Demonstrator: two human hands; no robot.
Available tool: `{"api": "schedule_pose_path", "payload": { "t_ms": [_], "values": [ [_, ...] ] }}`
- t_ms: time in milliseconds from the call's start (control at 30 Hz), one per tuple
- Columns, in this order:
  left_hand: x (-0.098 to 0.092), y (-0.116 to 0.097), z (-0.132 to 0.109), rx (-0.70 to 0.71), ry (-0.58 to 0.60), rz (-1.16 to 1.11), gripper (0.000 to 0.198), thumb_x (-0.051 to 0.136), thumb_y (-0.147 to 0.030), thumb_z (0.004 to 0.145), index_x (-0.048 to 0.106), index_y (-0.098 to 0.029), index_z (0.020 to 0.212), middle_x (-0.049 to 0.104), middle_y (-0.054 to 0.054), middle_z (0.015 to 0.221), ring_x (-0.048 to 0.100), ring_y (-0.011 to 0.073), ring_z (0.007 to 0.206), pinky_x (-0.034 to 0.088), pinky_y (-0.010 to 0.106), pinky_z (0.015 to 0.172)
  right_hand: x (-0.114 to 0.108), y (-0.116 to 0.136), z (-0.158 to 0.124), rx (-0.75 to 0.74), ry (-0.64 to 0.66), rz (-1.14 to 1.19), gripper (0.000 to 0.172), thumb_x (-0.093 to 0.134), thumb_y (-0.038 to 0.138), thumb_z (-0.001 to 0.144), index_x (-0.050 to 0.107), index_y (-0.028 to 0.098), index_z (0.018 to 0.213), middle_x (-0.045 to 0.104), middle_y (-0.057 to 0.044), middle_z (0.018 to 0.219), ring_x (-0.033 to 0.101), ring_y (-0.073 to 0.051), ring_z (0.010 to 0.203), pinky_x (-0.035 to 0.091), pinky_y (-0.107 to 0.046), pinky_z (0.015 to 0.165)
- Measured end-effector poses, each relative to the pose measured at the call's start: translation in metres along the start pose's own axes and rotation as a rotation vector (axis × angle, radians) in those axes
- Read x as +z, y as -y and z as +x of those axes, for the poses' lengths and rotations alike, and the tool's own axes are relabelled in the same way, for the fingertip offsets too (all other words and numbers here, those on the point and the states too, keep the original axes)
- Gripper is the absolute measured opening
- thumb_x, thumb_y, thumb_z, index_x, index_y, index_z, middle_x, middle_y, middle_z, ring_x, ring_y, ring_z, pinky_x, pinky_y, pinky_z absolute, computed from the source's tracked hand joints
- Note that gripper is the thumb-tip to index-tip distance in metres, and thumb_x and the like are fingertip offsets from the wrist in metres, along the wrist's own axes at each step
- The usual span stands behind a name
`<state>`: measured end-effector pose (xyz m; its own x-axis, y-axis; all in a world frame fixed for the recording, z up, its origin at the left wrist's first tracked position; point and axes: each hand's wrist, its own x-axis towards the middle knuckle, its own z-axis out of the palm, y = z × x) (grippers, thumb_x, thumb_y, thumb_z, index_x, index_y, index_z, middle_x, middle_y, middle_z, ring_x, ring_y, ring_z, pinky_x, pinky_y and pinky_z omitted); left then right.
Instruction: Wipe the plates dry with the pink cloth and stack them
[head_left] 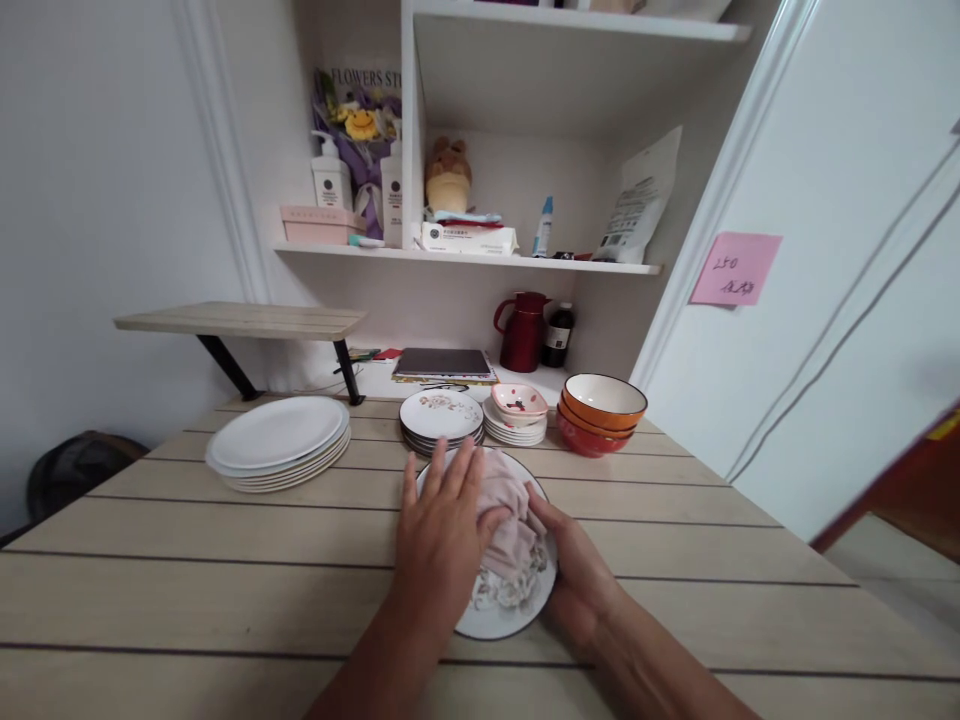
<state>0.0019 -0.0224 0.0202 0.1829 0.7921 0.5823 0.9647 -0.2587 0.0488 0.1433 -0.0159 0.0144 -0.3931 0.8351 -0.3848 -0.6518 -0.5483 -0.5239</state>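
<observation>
A white plate (491, 622) with a dark rim and a floral pattern is over the near middle of the table. A crumpled pale pink cloth (510, 515) covers much of its face. My left hand (442, 530) rests on the plate's left side with fingers stretched out, its thumb touching the cloth. At the right edge, my right hand (581, 575) grips the plate, thumb on top by the cloth and the other fingers mostly hidden beneath. Just behind is a stack of similar floral plates (441, 412).
Large white plates (277, 435) are stacked at left, under a small raised wooden shelf (240, 320). Behind the hands are small saucers (516, 432) topped by a strawberry-patterned dish (519, 400), and stacked bowls (600, 410). Farther back are a laptop (442, 362) and a red jug (523, 332).
</observation>
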Motion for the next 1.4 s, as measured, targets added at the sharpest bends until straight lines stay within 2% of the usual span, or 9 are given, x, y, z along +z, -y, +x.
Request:
{"api": "schedule_pose_path", "payload": {
  "t_ms": [233,367,500,733,900,1033,1133,1300,1400],
  "values": [
    [-0.001,0.005,0.002,-0.176,-0.039,0.134,0.059,0.054,-0.043,0.09,0.043,-0.016,0.141,0.039,0.017,0.149,0.031,0.0325,0.141,0.025,0.061,0.112,-0.002,0.012,-0.004,-0.128,-0.108,0.025,0.057,0.059,0.041,0.086,0.053,0.007,0.131,0.075,-0.016,0.101,0.07,-0.028,0.098,0.048,-0.045,0.097],
    [0.011,-0.014,-0.004,0.082,-0.033,0.014,0.057,0.054,-0.043,0.089,0.045,-0.017,0.139,0.04,0.012,0.15,0.033,0.028,0.14,0.03,0.052,0.114,-0.007,0.018,-0.002,-0.192,-0.1,0.014,0.052,0.059,0.04,0.087,0.056,0.009,0.128,0.074,-0.014,0.104,0.069,-0.027,0.099,0.05,-0.043,0.094],
    [0.015,-0.027,-0.009,0.19,-0.017,-0.095,0.057,0.054,-0.047,0.088,0.047,-0.02,0.138,0.045,0.012,0.147,0.039,0.0268,0.137,0.033,0.051,0.113,-0.009,0.013,0.0,-0.044,-0.023,0.003,0.048,0.061,0.042,0.085,0.061,0.01,0.12,0.075,-0.013,0.1,0.07,-0.026,0.096,0.051,-0.041,0.092],
    [0.001,0.005,0.0,-0.079,-0.039,-0.02,0.05,0.048,-0.045,0.092,0.046,-0.027,0.138,0.05,0.01,0.144,0.04,0.0306,0.136,0.021,0.064,0.111,-0.002,-0.002,0.002,-0.019,-0.033,-0.033,0.048,0.058,0.04,0.087,0.06,0.008,0.123,0.076,-0.015,0.098,0.071,-0.025,0.094,0.049,-0.042,0.095],
    [-0.005,0.028,0.006,-0.299,-0.011,0.037,0.06,0.044,-0.054,0.091,0.046,-0.016,0.137,0.055,0.02,0.136,0.048,0.0345,0.128,0.026,0.064,0.106,0.001,0.001,-0.003,-0.043,-0.095,-0.028,0.053,0.057,0.042,0.087,0.057,0.005,0.126,0.076,-0.016,0.094,0.071,-0.027,0.094,0.048,-0.043,0.097],
    [-0.009,0.026,0.009,-0.367,0.115,-0.171,0.052,0.042,-0.05,0.093,0.049,-0.015,0.131,0.067,0.017,0.118,0.064,0.0315,0.106,0.046,0.046,0.089,0.0,0.007,-0.004,-0.071,-0.103,0.018,0.056,0.058,0.043,0.086,0.056,0.005,0.127,0.076,-0.017,0.095,0.071,-0.028,0.094,0.048,-0.045,0.096],
    [-0.004,0.017,0.01,-0.47,0.145,-0.427,0.051,0.048,-0.045,0.089,0.049,-0.015,0.131,0.07,0.016,0.112,0.066,0.0314,0.1,0.049,0.041,0.081,-0.001,0.013,-0.005,-0.145,-0.117,0.03,0.055,0.057,0.043,0.087,0.056,0.008,0.129,0.075,-0.016,0.098,0.071,-0.029,0.095,0.048,-0.047,0.097],
    [0.006,0.002,0.006,-0.623,0.175,-1.157,0.04,0.057,-0.047,0.082,0.066,-0.014,0.104,0.074,0.01,0.099,0.069,0.0258,0.091,0.051,0.033,0.077,-0.002,0.025,-0.008,-0.292,-0.165,0.054,0.051,0.058,0.041,0.087,0.056,0.015,0.131,0.075,-0.012,0.105,0.069,-0.029,0.1,0.047,-0.048,0.098],
    [0.008,-0.006,0.003,-0.696,0.201,-1.331,0.043,0.062,-0.048,0.079,0.067,-0.014,0.104,0.074,0.009,0.099,0.069,0.0249,0.091,0.052,0.032,0.078,-0.004,0.028,-0.008,-0.311,-0.149,0.061,0.051,0.057,0.042,0.087,0.056,0.016,0.13,0.075,-0.012,0.103,0.069,-0.03,0.1,0.048,-0.049,0.097]
  ]
}}
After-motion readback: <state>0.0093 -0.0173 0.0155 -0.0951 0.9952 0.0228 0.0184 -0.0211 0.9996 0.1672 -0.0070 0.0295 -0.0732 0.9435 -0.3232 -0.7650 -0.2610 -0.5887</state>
